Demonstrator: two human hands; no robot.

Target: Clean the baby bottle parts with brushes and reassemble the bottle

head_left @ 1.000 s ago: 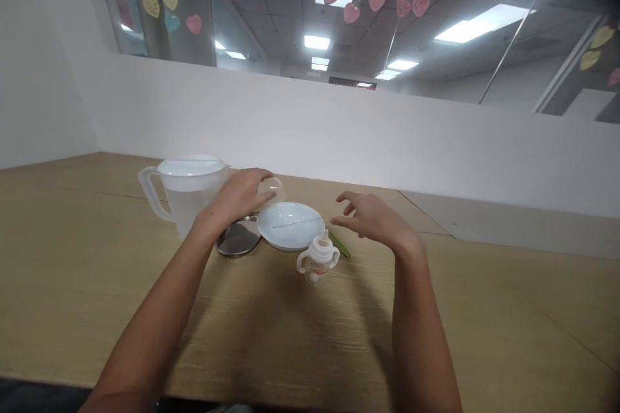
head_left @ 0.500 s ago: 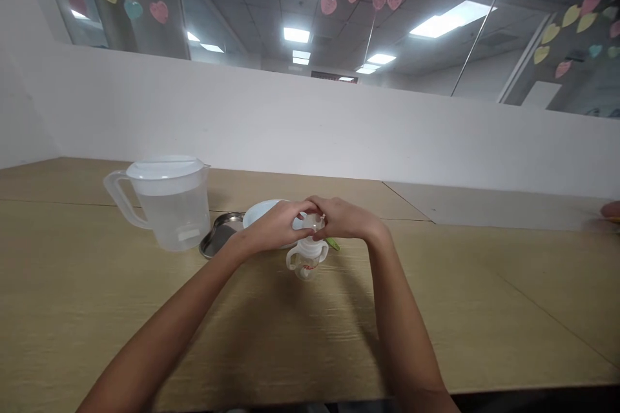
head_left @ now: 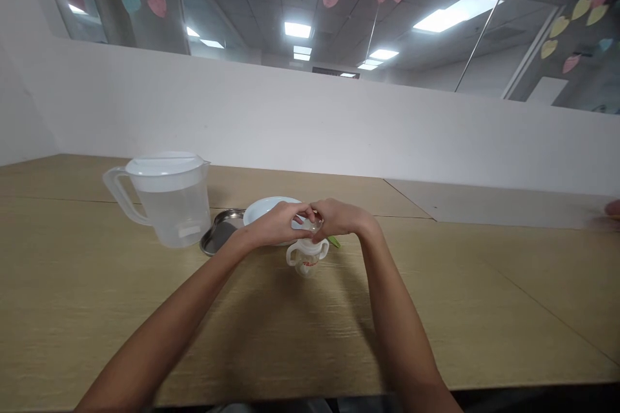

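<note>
A clear baby bottle point(head_left: 307, 263) with two white side handles and red print stands upright on the table in front of me. Over its top is a clear domed cap point(head_left: 314, 224). From the left, my left hand point(head_left: 279, 222) curls its thumb and fingers around the cap. My right hand point(head_left: 336, 217) grips the same cap from the other side, so the fingertips of both hands nearly meet. Fingers partly hide the cap and the bottle's neck. Just behind the hands lies a pale bowl point(head_left: 259, 208), partly covered by my left hand.
A lidded translucent pitcher point(head_left: 175, 210) stands at left. Beside it is a metal kidney-shaped tray point(head_left: 213, 244). Something green point(head_left: 334, 242) pokes out behind the bottle. A white wall point(head_left: 290, 122) rises behind the table. At the far right edge is another person's blurred hand point(head_left: 613, 208).
Both hands stay on the cap, with only slight shifts of the fingers and the right wrist. The view has tilted a little.
</note>
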